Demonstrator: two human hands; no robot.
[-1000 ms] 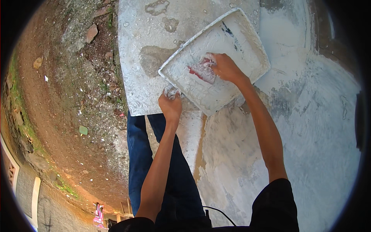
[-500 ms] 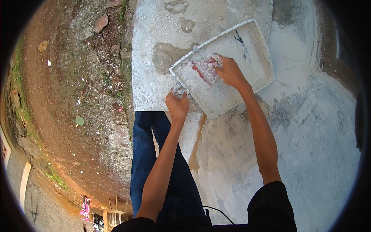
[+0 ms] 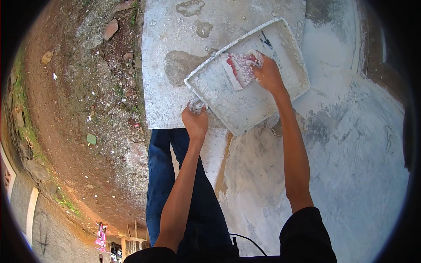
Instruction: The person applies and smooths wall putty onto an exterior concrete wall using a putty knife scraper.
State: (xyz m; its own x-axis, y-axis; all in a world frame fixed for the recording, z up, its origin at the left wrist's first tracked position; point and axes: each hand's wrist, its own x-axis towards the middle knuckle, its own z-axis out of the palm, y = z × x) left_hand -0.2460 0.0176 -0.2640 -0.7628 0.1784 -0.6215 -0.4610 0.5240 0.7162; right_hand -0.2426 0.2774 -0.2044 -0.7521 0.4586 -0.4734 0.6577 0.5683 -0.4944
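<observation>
A rectangular white tray point(image 3: 294, 44), its inside and rim caked with white paste, lies tilted across a pale slab. My right hand point(image 3: 269, 78) reaches over it, fingers closed around a red putty scraper point(image 3: 239, 72). White paste coats much of the scraper's broad blade, which is inside the tray. Beside the tray's lower left side, my left hand point(image 3: 195, 122) is closed. Its fingers pinch a small whitish, paste-smeared piece point(image 3: 196, 105); I cannot tell what it is, or whether it is joined to the tray.
Under the tray is a pale slab point(image 3: 164, 35) with damp grey patches. To the right spreads a white-smeared surface point(image 3: 351, 175). Bare brown soil point(image 3: 66, 109) with stones and scraps lies left. My legs in blue trousers point(image 3: 204, 193) are below, and a pink object point(image 3: 101, 236) stands far lower left.
My right hand has moved the scraper up and a little to the right inside the tray, and its blade has turned. The left hand keeps its grip beside the tray. The view has shifted slightly.
</observation>
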